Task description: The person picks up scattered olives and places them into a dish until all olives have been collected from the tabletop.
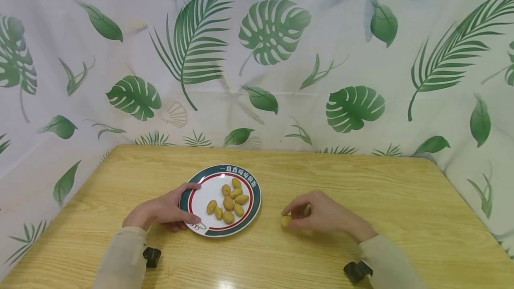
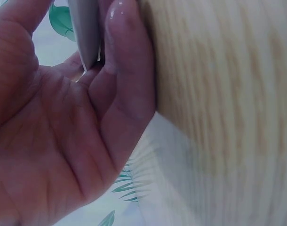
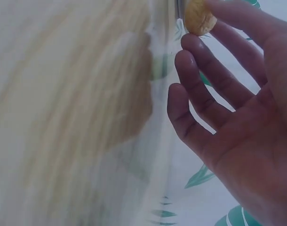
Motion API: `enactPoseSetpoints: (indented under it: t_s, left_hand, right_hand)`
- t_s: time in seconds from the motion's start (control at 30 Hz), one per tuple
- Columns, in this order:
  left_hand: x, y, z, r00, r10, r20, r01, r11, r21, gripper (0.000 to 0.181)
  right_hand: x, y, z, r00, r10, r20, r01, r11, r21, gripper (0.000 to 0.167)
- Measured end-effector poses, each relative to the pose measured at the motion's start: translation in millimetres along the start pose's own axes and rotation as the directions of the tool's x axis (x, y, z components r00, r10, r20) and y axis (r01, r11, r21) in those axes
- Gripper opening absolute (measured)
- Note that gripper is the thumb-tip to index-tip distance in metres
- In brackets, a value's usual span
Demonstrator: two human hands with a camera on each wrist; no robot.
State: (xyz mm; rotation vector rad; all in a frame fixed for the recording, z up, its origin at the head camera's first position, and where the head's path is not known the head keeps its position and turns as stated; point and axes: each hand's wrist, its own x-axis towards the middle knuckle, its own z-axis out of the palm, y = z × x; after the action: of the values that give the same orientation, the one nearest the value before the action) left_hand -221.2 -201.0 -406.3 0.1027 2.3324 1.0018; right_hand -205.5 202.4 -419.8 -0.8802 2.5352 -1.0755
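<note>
My left hand (image 1: 166, 210) grips the left rim of a round white plate (image 1: 201, 200) with a dark green border and a red ring. Its thumb lies over the rim while other fingers curl under, and the plate's edge (image 2: 85, 35) shows between them in the left wrist view. Several small yellow potatoes (image 1: 228, 203) lie on the plate, mostly towards its right half. To the right of the plate, my right hand (image 1: 323, 216) pinches another small potato (image 3: 200, 18) between thumb and fingertips, low over the table; whether it touches the tabletop I cannot tell.
The wooden table (image 1: 341, 177) has its back edge against a white curtain (image 1: 289, 115) printed with green leaves. A small black device (image 1: 152, 257) sits at the left wrist, and another black device (image 1: 356, 272) at the right wrist.
</note>
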Motion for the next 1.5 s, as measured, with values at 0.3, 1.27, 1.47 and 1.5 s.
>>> enactPoseSetpoints:
  t_s: [0.3, 1.27, 1.47, 1.5]
  left_hand:
    - [-0.3, 0.2, -0.2, 1.000, -0.002, -0.003, 0.002, 1.000, 0.009, 0.091]
    - [-1.1, 1.8, -0.3, 1.000, 0.007, -0.002, -0.007, 1.000, 0.008, 0.090]
    - [-1.2, 1.3, -0.2, 1.000, 0.006, -0.010, -0.006, 1.000, 0.019, 0.090]
    - [-1.0, 0.9, -0.3, 1.000, 0.007, -0.011, -0.007, 1.000, 0.021, 0.090]
  right_hand:
    - [19.0, -10.4, 0.6, 0.997, -0.031, -0.067, 0.031, 0.999, -0.009, 0.017]
    - [67.4, -42.6, 21.7, 0.983, -0.124, -0.135, 0.120, 0.992, -0.037, 0.022]
    - [76.7, -49.3, 27.7, 0.982, -0.136, -0.128, 0.131, 0.990, -0.052, 0.023]
    - [77.9, -50.8, 28.5, 0.983, -0.135, -0.127, 0.129, 0.990, -0.053, 0.023]
